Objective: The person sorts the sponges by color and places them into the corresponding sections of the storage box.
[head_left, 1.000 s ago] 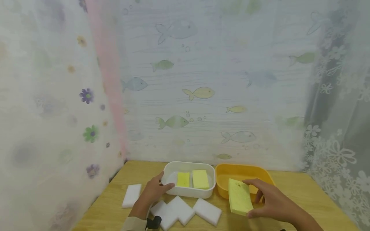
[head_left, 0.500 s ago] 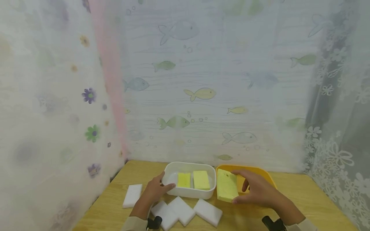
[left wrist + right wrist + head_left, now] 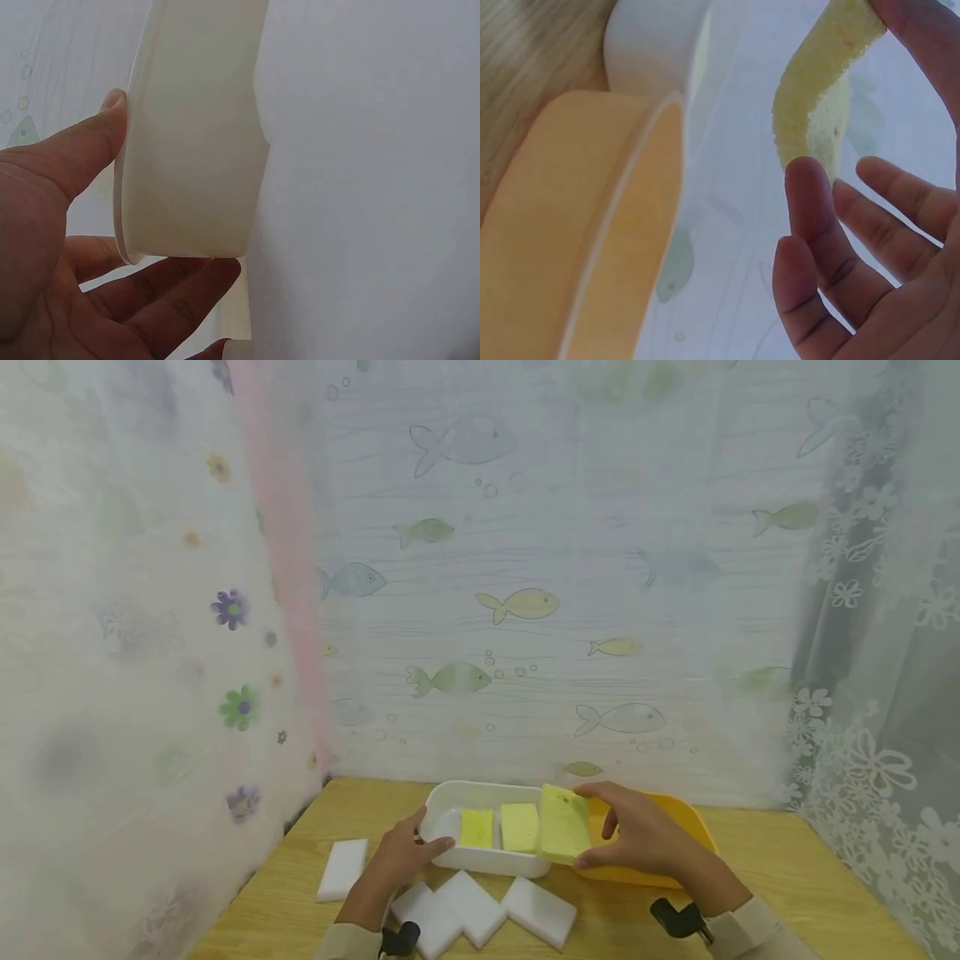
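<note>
I'm watching the right hand (image 3: 648, 839), and its grip has hold of a yellow sponge (image 3: 565, 827), thumb at the low edge and fingers at the top. From that grip, the sponge sits at nine o'clock. Its long side runs about from twelve to six, and the right wrist's view shows it bending a bit.

From the head's view, the sponge covers the three o'clock end of the white tub (image 3: 491, 862). I can't tell if the two touch. Inside that tub are a bright yellow block (image 3: 477, 828) and a pale yellow block (image 3: 519, 828); the pale one is just at nine o'clock from the held sponge.

The left hand (image 3: 401, 852) holds the tub's nine o'clock end, thumb at the rim and fingers on the outside. The right hand is much nearer the sponge.

An orange tub (image 3: 693, 822) sits at three o'clock from the white one, partly behind the right hand. White pads (image 3: 472, 906) lie on the tabletop (image 3: 810, 877) around six o'clock from the white tub, and a lone white pad (image 3: 343, 870) lies between eight and nine.
</note>
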`<control>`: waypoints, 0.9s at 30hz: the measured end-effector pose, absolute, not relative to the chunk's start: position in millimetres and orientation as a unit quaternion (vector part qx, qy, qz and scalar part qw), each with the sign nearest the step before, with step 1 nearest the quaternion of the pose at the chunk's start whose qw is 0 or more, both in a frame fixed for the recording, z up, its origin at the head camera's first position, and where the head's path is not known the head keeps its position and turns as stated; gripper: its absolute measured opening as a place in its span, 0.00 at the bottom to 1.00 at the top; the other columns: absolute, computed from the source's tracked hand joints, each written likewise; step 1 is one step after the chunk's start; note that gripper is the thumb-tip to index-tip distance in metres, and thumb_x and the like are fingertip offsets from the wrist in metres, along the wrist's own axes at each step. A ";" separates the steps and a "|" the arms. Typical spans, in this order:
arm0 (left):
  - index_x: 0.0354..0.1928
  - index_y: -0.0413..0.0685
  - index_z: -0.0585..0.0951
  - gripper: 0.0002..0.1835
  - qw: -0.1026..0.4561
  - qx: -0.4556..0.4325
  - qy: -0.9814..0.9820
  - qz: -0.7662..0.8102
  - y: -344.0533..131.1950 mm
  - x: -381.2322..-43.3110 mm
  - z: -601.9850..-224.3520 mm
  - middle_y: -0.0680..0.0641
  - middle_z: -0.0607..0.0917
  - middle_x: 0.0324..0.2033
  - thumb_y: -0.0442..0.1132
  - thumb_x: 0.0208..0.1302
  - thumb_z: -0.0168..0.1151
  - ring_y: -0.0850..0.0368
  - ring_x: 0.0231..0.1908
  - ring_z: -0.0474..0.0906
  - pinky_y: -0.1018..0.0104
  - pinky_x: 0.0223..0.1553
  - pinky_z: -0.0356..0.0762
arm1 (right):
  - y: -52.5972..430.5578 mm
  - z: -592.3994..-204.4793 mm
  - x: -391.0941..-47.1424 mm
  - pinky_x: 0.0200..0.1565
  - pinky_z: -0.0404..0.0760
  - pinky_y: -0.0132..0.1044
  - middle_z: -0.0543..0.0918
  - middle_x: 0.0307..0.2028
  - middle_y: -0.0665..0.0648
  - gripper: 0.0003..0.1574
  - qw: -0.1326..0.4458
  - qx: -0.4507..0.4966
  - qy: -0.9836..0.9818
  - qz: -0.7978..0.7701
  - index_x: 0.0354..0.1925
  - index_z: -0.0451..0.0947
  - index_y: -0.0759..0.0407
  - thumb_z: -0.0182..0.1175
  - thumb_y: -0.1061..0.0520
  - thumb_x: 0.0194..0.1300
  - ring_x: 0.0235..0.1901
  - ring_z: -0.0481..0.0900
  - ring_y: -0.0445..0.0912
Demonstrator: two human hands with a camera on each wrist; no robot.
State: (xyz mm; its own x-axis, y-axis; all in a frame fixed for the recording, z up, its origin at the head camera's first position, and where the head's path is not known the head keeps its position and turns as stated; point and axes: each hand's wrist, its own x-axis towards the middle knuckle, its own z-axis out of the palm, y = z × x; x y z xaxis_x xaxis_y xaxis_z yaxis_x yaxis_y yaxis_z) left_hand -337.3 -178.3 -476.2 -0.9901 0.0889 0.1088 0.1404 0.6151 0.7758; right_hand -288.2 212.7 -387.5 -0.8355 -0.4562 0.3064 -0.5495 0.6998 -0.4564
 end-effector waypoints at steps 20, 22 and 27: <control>0.80 0.36 0.58 0.54 0.036 -0.064 -0.897 -0.436 -177.7 -339.5 -476.2 0.30 0.71 0.71 0.58 0.63 0.74 0.33 0.65 0.77 0.43 0.58 0.81 | 177.9 -386.6 -317.0 0.32 0.81 0.33 0.82 0.58 0.52 0.59 0.081 0.287 -0.911 0.285 0.70 0.73 0.53 0.81 0.31 0.46 0.28 0.78 0.39; 0.80 0.36 0.58 0.54 0.034 -0.064 -0.896 -0.439 -177.6 -339.6 -476.5 0.30 0.71 0.72 0.58 0.63 0.74 0.32 0.65 0.76 0.43 0.59 0.80 | 174.6 -387.3 -319.0 0.31 0.81 0.34 0.82 0.56 0.50 0.60 0.077 0.286 -0.911 0.286 0.70 0.72 0.52 0.81 0.31 0.46 0.27 0.78 0.39; 0.80 0.37 0.58 0.54 0.028 -0.060 -0.893 -0.446 -178.0 -340.2 -477.8 0.30 0.70 0.72 0.58 0.63 0.74 0.32 0.66 0.75 0.42 0.61 0.79 | 164.8 -387.4 -323.3 0.29 0.81 0.35 0.83 0.47 0.49 0.60 0.072 0.291 -0.910 0.287 0.70 0.72 0.53 0.81 0.31 0.46 0.24 0.77 0.39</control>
State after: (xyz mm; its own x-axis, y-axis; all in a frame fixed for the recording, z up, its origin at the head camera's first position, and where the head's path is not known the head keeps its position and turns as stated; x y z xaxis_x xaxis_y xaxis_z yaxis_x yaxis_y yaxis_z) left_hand -340.2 -178.0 -477.8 -0.9913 0.0814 0.1036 0.1317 0.5950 0.7928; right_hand -323.3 164.8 -387.4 -0.8199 -0.4886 0.2984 -0.5714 0.6658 -0.4798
